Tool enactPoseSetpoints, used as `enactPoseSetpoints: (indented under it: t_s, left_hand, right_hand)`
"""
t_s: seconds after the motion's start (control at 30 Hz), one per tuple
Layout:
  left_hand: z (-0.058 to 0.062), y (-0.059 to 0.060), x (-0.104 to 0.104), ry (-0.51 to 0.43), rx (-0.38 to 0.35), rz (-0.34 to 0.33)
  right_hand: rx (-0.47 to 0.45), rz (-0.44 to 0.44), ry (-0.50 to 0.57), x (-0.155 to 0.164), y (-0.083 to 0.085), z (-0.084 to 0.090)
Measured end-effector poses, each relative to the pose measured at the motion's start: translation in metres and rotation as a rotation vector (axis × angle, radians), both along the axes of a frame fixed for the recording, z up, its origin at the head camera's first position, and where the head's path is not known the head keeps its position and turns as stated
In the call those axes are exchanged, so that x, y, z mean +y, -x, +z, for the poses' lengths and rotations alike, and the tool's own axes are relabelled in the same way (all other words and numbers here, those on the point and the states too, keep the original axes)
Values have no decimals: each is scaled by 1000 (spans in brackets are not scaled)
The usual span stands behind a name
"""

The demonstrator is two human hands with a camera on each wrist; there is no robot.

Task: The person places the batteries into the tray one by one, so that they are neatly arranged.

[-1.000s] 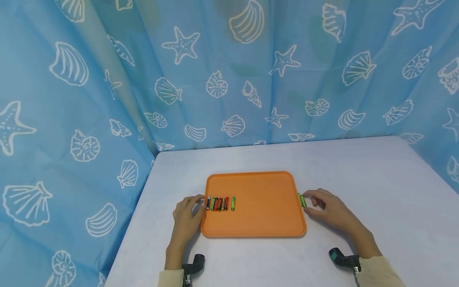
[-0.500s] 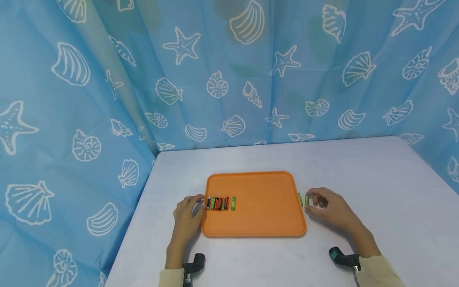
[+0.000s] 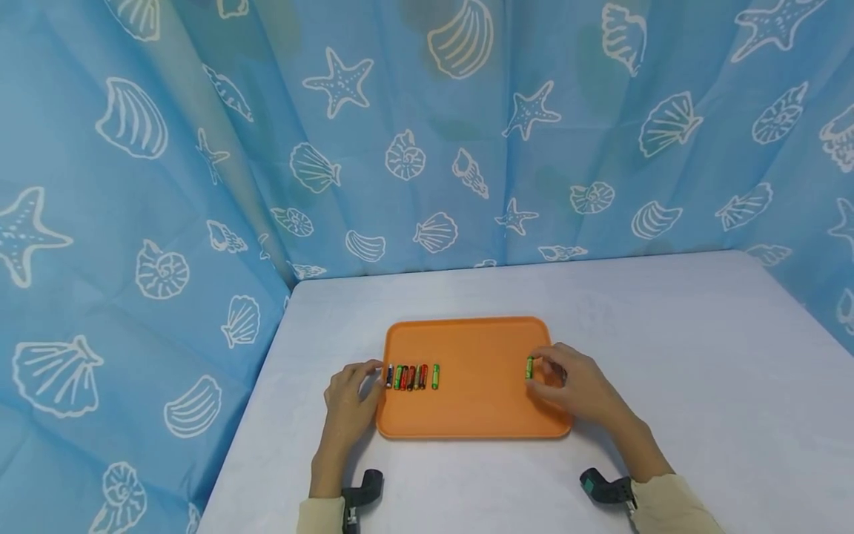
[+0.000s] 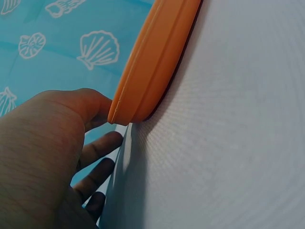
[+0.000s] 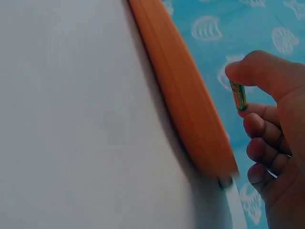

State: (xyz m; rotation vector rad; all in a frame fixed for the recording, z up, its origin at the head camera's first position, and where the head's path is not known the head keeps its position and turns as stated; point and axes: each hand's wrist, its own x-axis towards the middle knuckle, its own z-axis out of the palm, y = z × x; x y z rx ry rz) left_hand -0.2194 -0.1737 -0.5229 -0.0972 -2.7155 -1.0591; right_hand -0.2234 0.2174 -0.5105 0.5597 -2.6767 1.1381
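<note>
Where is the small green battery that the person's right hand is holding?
In the head view the small green battery is pinched in the right hand over the right part of the orange plastic tray.

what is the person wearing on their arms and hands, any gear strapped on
Both hands are bare, with no gloves. The left hand and right hand come out of pale cream long sleeves that end at the wrists. A dark mount sits at the left wrist; the one at the right wrist is dark with a teal-green tip.
</note>
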Motion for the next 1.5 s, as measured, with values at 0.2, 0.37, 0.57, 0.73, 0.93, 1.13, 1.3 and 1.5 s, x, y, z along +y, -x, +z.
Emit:
enactPoseSetpoints:
  t_s: [0.2,0.37,0.57,0.73,0.93,1.13,1.3,1.5]
  left_hand:
    - [0,0,-2,-9,1,-5]
    - [-4,2,-2,-11,25,-12]
    - [-6,2,-2,-19,34,-23]
    - [-3,3,-2,-8,19,-14]
    - [1,5,-2,3,34,-21]
    - [-2,4,-2,7,44,-15]
    - [-3,4,-3,2,43,-6]
    - [-3,3,-3,-9,26,-8]
  right_hand:
    - [14,60,-20,-30,3,-1]
    - [81,87,-37,-52,8,-4]
    - [52,74,-90,-77,13,-2]
    - [8,75,-100,-93,17,1]
    - [8,104,-94,-106,21,3]
    - [-15,103,-119,-116,23,2]
    - [-5,122,-131,-122,24,0]
    - [-8,142,-146,-127,27,-1]
